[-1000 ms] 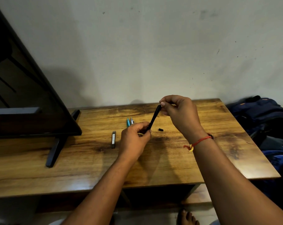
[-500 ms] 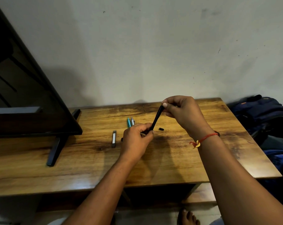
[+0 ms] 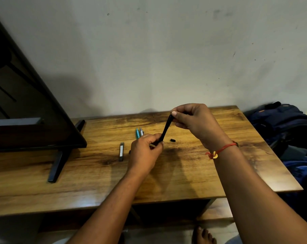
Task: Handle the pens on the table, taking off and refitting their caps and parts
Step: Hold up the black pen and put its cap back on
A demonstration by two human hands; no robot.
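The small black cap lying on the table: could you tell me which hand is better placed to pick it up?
Probably the right hand: it pinches only the black pen's upper end and hovers above the cap, while the left hand grips the lower end.

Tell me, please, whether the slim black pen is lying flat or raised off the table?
Raised: the slim black pen slants above the wooden table, left hand gripping its lower end, right hand its upper.

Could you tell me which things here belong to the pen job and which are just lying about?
Part of the job:
black pen, held at both ends by left hand and right hand
small black cap
teal pen
white pen
grey piece

Just lying about:
television
bags
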